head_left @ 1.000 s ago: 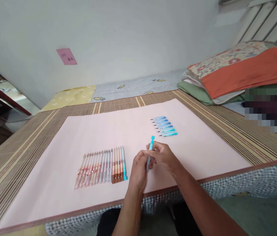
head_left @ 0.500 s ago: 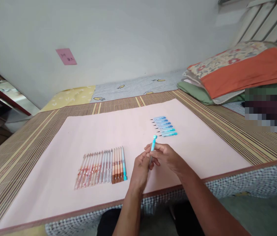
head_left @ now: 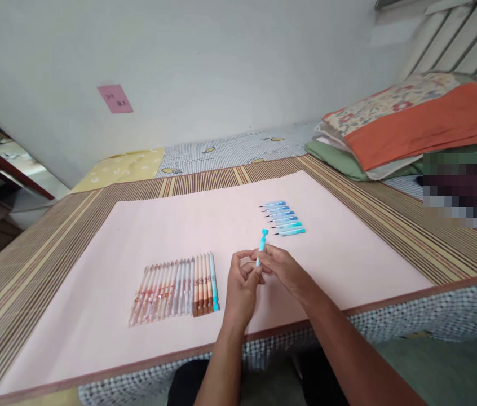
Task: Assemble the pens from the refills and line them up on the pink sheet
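Observation:
Both hands meet over the pink sheet (head_left: 171, 225). My right hand (head_left: 283, 269) pinches a light blue pen (head_left: 261, 242) that points up and away, its cap end sticking out above the fingers. My left hand (head_left: 242, 285) is closed round the pen's lower end, which is hidden. Just beyond the hands lies a short row of several blue pens (head_left: 284, 217). To the left lies a longer row of several pens (head_left: 175, 287), pink, brown and one blue.
The pink sheet lies on a striped woven mat (head_left: 31, 248) over a bed. Folded blankets and a pillow (head_left: 411, 121) are stacked at the back right. A white wall with a pink note (head_left: 115, 98) stands behind.
Both hands have shifted slightly forward with the pen, and less of the pen shows below the fingers. The rows of pens have not moved.

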Action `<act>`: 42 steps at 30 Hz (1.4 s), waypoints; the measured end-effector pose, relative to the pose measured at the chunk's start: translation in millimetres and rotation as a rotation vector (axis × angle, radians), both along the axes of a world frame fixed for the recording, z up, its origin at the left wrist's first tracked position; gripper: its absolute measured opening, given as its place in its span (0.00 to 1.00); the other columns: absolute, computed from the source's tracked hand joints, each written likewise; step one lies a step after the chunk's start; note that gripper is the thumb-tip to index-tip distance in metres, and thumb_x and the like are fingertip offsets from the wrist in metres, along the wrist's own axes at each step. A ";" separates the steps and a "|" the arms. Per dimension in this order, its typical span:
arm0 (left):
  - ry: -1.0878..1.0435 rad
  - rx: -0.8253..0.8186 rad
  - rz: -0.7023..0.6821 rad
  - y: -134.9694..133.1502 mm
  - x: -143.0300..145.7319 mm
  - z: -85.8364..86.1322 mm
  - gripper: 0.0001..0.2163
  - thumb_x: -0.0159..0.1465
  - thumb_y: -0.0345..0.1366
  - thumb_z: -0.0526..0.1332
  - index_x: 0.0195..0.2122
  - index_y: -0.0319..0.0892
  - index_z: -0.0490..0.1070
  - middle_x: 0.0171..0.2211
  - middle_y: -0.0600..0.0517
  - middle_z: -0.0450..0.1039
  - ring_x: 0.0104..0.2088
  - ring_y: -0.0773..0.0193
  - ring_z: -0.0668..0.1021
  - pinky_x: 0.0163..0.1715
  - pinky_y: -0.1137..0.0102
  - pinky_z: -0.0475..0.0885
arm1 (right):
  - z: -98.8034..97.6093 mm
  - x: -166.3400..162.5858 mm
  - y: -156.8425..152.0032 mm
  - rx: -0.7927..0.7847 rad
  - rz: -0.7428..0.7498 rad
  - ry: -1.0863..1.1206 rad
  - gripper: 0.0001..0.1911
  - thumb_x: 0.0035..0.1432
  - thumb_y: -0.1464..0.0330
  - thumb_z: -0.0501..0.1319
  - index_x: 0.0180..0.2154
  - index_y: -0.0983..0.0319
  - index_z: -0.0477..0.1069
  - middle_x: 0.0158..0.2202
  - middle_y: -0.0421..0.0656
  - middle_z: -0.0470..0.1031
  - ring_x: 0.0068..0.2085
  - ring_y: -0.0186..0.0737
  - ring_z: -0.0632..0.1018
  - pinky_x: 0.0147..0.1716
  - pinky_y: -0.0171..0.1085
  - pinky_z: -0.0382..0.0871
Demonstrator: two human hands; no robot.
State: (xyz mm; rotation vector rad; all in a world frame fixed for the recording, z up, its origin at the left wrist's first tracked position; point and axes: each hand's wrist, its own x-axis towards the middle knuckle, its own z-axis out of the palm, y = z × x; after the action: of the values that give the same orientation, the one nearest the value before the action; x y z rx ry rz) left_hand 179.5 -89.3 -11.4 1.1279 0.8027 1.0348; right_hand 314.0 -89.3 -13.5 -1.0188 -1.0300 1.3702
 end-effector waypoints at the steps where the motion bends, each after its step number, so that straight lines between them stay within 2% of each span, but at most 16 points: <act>1: -0.020 -0.025 -0.012 1.1 -1.4 0.6 0.18 0.61 0.44 0.67 0.48 0.44 0.65 0.25 0.55 0.73 0.26 0.65 0.71 0.31 0.70 0.65 | 1.7 2.9 -1.3 0.016 0.042 0.013 0.21 0.59 0.50 0.64 0.38 0.63 0.74 0.22 0.34 0.62 0.25 0.36 0.72 0.29 0.38 0.67; 4: -0.046 -0.073 -0.046 2.7 -4.8 2.0 0.26 0.60 0.45 0.69 0.55 0.42 0.63 0.26 0.54 0.75 0.26 0.65 0.71 0.31 0.70 0.64 | 4.4 9.9 -4.1 0.025 0.116 0.028 0.20 0.60 0.53 0.64 0.42 0.64 0.75 0.22 0.33 0.61 0.26 0.37 0.73 0.32 0.40 0.68; 6: -0.055 -0.077 -0.072 2.1 -5.5 2.8 0.29 0.60 0.44 0.68 0.59 0.42 0.62 0.27 0.53 0.76 0.26 0.65 0.71 0.32 0.70 0.64 | 3.5 10.5 -4.0 0.018 0.125 0.014 0.18 0.58 0.55 0.67 0.40 0.64 0.76 0.21 0.33 0.61 0.25 0.36 0.72 0.30 0.39 0.68; 8: -0.038 -0.053 -0.060 0.5 -4.9 3.4 0.29 0.61 0.44 0.68 0.60 0.42 0.62 0.26 0.53 0.76 0.27 0.64 0.72 0.33 0.69 0.65 | 1.4 7.2 -2.6 0.018 0.075 -0.009 0.16 0.56 0.56 0.69 0.35 0.63 0.75 0.22 0.35 0.65 0.24 0.35 0.71 0.28 0.37 0.66; 11: 0.062 0.020 0.030 -2.3 -2.3 2.9 0.29 0.61 0.41 0.68 0.62 0.44 0.63 0.25 0.55 0.74 0.27 0.64 0.73 0.34 0.69 0.66 | -1.5 -2.0 0.1 -0.002 -0.048 -0.010 0.17 0.52 0.57 0.71 0.26 0.62 0.71 0.25 0.38 0.71 0.25 0.35 0.71 0.25 0.36 0.64; 13: 0.096 0.034 0.087 -3.3 -0.3 1.1 0.29 0.60 0.39 0.68 0.62 0.45 0.64 0.24 0.56 0.74 0.27 0.64 0.73 0.33 0.69 0.67 | -2.4 -7.5 1.2 -0.033 -0.095 0.025 0.19 0.49 0.57 0.72 0.23 0.61 0.68 0.23 0.38 0.71 0.24 0.35 0.71 0.24 0.35 0.62; 16: 0.062 -0.025 0.088 -2.6 1.8 -2.1 0.31 0.58 0.37 0.69 0.61 0.44 0.63 0.24 0.57 0.74 0.26 0.65 0.74 0.32 0.70 0.69 | -2.1 -11.2 1.6 -0.071 -0.102 0.072 0.20 0.46 0.58 0.74 0.22 0.61 0.65 0.20 0.35 0.68 0.21 0.32 0.68 0.21 0.33 0.59; 18: 0.032 -0.044 0.066 -1.4 2.3 -2.8 0.28 0.58 0.36 0.68 0.59 0.43 0.66 0.25 0.55 0.75 0.26 0.65 0.74 0.32 0.69 0.70 | -1.6 -11.5 1.6 -0.074 -0.085 0.083 0.21 0.45 0.59 0.74 0.22 0.61 0.64 0.19 0.34 0.67 0.20 0.31 0.66 0.20 0.33 0.59; 23: 0.026 0.020 0.055 -1.8 3.3 1.4 0.11 0.60 0.36 0.67 0.44 0.41 0.77 0.32 0.51 0.78 0.28 0.66 0.73 0.32 0.70 0.69 | -3.7 -10.4 3.2 -0.079 -0.075 0.085 0.21 0.45 0.57 0.74 0.24 0.61 0.66 0.21 0.36 0.70 0.21 0.32 0.69 0.20 0.34 0.60; 26: 0.035 0.032 0.077 -3.2 4.3 3.7 0.09 0.61 0.37 0.66 0.41 0.41 0.78 0.29 0.52 0.76 0.27 0.66 0.72 0.31 0.71 0.68 | -4.8 -7.6 4.2 -0.105 -0.049 0.053 0.21 0.44 0.56 0.74 0.26 0.62 0.68 0.21 0.36 0.70 0.22 0.33 0.69 0.21 0.34 0.62; 29: 0.031 0.015 0.106 -1.9 3.5 3.0 0.08 0.60 0.38 0.66 0.37 0.40 0.77 0.25 0.53 0.74 0.25 0.67 0.71 0.29 0.71 0.67 | -2.0 0.2 3.1 -0.100 -0.053 -0.009 0.22 0.44 0.55 0.75 0.32 0.63 0.72 0.25 0.38 0.72 0.26 0.35 0.73 0.26 0.35 0.66; 33: 0.006 -0.008 0.055 1.9 0.4 -1.8 0.09 0.61 0.40 0.66 0.36 0.39 0.74 0.30 0.49 0.79 0.23 0.68 0.71 0.27 0.71 0.66 | 5.1 14.6 -1.5 -0.018 -0.024 -0.077 0.22 0.54 0.55 0.69 0.44 0.63 0.77 0.34 0.41 0.76 0.36 0.39 0.76 0.39 0.39 0.70; 35: -0.013 -0.020 -0.001 2.4 0.0 -3.6 0.10 0.62 0.41 0.65 0.36 0.39 0.72 0.31 0.48 0.79 0.22 0.69 0.70 0.26 0.72 0.64 | 7.6 18.4 -3.6 -0.005 0.028 -0.080 0.18 0.56 0.57 0.68 0.43 0.63 0.77 0.30 0.39 0.74 0.34 0.38 0.76 0.38 0.39 0.70; 38: -0.052 -0.045 -0.033 0.7 1.6 -3.5 0.12 0.62 0.41 0.65 0.40 0.41 0.66 0.28 0.51 0.78 0.21 0.70 0.67 0.25 0.73 0.62 | 9.2 16.7 -5.2 0.009 0.072 -0.017 0.14 0.55 0.58 0.69 0.37 0.62 0.76 0.21 0.34 0.66 0.26 0.35 0.72 0.30 0.38 0.69; 40: -0.062 -0.034 -0.003 -1.3 2.9 -2.2 0.15 0.63 0.42 0.66 0.43 0.44 0.62 0.23 0.56 0.74 0.20 0.70 0.66 0.25 0.73 0.61 | 8.8 11.9 -5.1 0.028 0.074 0.029 0.13 0.55 0.58 0.69 0.34 0.61 0.74 0.21 0.34 0.65 0.23 0.35 0.70 0.27 0.38 0.68; 42: -0.004 0.022 0.063 -3.2 2.6 -0.9 0.16 0.64 0.43 0.65 0.45 0.45 0.60 0.20 0.60 0.69 0.20 0.68 0.66 0.25 0.73 0.60 | 7.0 6.0 -4.1 0.046 0.040 0.048 0.13 0.54 0.58 0.69 0.31 0.61 0.73 0.24 0.36 0.69 0.24 0.35 0.72 0.27 0.38 0.68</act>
State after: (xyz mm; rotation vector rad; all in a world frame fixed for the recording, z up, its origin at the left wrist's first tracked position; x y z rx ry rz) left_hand 182.1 -92.5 -12.3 1.1247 0.8304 1.1006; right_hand 320.0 -93.4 -6.6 -0.9321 -1.0465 1.3907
